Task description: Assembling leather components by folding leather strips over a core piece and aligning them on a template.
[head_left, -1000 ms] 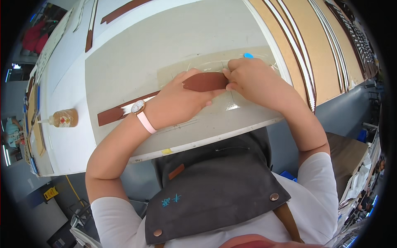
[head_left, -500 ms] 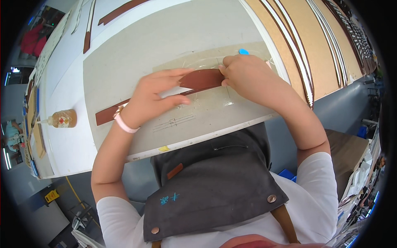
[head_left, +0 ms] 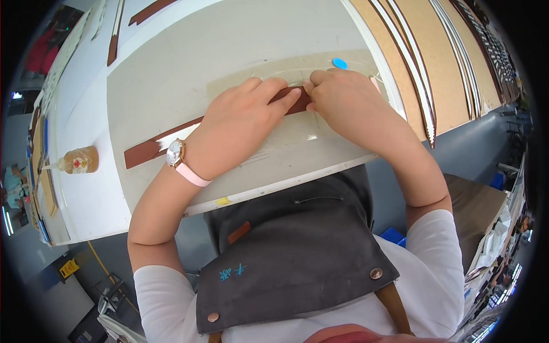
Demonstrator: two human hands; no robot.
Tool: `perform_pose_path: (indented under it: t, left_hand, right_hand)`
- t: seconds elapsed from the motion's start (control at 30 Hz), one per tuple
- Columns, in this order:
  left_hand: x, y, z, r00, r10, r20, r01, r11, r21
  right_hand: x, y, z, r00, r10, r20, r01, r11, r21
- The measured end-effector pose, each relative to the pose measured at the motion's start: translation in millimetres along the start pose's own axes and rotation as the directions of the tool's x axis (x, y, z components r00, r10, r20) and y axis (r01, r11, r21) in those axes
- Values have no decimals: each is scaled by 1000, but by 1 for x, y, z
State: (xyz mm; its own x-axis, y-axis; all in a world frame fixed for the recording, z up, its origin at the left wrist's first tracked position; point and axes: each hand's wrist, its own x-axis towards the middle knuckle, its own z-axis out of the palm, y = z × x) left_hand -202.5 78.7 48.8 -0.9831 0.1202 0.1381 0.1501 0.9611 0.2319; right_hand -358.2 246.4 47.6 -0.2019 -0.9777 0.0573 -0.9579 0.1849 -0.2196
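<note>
Both hands are flat down on a long brown leather strap lying across the grey work mat. The left hand lies palm down over its middle, fingers together and pointing toward 2 o'clock, pressing rather than pinching. The right hand meets it fingertip to fingertip, covering the strap's far end, so I can't tell if it grips anything. The strap's free end trails out at 8 o'clock from the left wrist. A glue bottle sits well apart at 9 o'clock.
</note>
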Motion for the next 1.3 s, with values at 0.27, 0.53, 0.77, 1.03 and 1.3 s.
perform_pose_path:
  t: [0.27, 0.53, 0.77, 1.03, 1.3]
  left_hand:
    - [0, -5, 11, 1000, 7, -14, -8, 999, -48]
    - [-1, -10, 18, 995, 46, -84, -51, 997, -55]
    - [3, -10, 19, 995, 30, -91, -40, 994, -102]
    - [8, -8, 18, 997, 12, -72, -16, 998, -59]
    - [11, -6, 14, 998, 18, -67, -22, 998, -52]
  right_hand:
    - [-4, -2, 2, 998, -39, -39, 36, 996, -79]
    - [-11, -8, 6, 997, -62, -50, 50, 978, -202]
    - [-13, -8, 4, 998, -36, -54, 24, 979, -202]
    - [-16, 2, 15, 983, -35, -181, 14, 993, -117]
    - [-40, -2, 29, 946, 113, -302, -73, 987, 142]
